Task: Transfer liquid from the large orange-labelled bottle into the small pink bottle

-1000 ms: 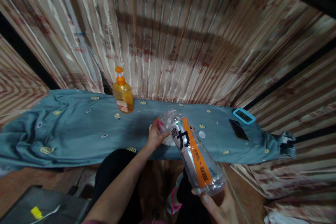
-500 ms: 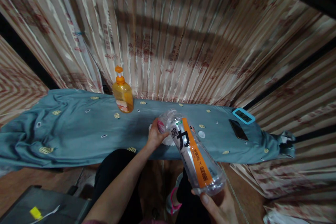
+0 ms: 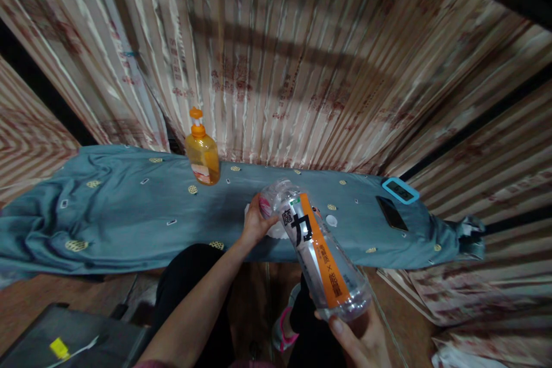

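Observation:
A large clear plastic bottle (image 3: 321, 253) with a silver and orange label is tilted, its neck end away from me over the cloth and its base toward me. My right hand (image 3: 360, 336) is closed on the base, thumb on the near edge. At the other end my left hand (image 3: 257, 221) is closed around a clear plastic cup or container with a pink mark (image 3: 266, 204), held against the bottle's neck. The mouth of the bottle is hidden there. Something white and crumpled lies below the left hand, partly covered. A small white round cap (image 3: 331, 221) lies on the cloth right of the bottle.
A blue-green cloth (image 3: 129, 213) with pineapple prints covers the narrow table. An orange pump bottle (image 3: 203, 152) stands at its back left. At the right lie a phone (image 3: 391, 213) and a blue-framed digital timer (image 3: 401, 190). Pleated curtains (image 3: 267, 69) hang close behind.

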`<state>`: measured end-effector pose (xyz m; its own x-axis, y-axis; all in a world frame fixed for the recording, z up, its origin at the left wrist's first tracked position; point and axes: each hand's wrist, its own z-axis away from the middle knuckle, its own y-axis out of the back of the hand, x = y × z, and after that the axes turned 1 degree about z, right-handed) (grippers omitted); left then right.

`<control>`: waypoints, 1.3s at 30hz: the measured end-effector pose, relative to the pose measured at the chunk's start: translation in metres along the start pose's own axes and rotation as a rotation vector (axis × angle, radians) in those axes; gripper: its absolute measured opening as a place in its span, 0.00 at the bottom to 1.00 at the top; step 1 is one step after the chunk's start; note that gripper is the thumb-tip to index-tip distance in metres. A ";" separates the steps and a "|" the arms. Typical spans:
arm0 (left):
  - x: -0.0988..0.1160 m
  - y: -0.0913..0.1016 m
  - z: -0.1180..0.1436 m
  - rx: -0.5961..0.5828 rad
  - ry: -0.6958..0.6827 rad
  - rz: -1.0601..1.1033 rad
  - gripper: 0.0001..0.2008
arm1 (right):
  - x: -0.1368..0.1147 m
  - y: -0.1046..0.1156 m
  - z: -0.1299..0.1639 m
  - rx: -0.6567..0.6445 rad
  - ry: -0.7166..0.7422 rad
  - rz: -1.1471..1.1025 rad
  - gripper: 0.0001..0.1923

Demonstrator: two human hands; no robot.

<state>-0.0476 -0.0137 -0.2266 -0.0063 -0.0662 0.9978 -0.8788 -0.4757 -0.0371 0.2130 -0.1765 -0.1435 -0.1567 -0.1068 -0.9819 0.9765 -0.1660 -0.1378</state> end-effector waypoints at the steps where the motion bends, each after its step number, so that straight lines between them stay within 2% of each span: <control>1: 0.000 0.000 0.000 0.000 -0.005 0.003 0.37 | 0.000 0.000 0.000 -0.001 0.007 0.006 0.38; 19: 0.002 0.000 0.000 0.003 0.010 0.029 0.39 | -0.003 -0.002 0.001 -0.030 0.009 0.046 0.38; 25: 0.001 0.000 0.000 -0.002 -0.001 0.012 0.36 | -0.004 -0.005 0.002 0.020 -0.013 -0.016 0.38; 31: 0.002 0.002 0.001 0.000 0.004 -0.004 0.38 | -0.004 -0.004 0.002 0.034 -0.006 0.038 0.36; 39: -0.006 0.003 -0.001 -0.010 0.002 -0.024 0.41 | 0.003 0.008 -0.002 -0.055 0.007 0.037 0.31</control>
<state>-0.0508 -0.0143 -0.2323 0.0143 -0.0531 0.9985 -0.8837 -0.4680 -0.0122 0.2207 -0.1767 -0.1481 -0.1191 -0.1049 -0.9873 0.9883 -0.1081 -0.1078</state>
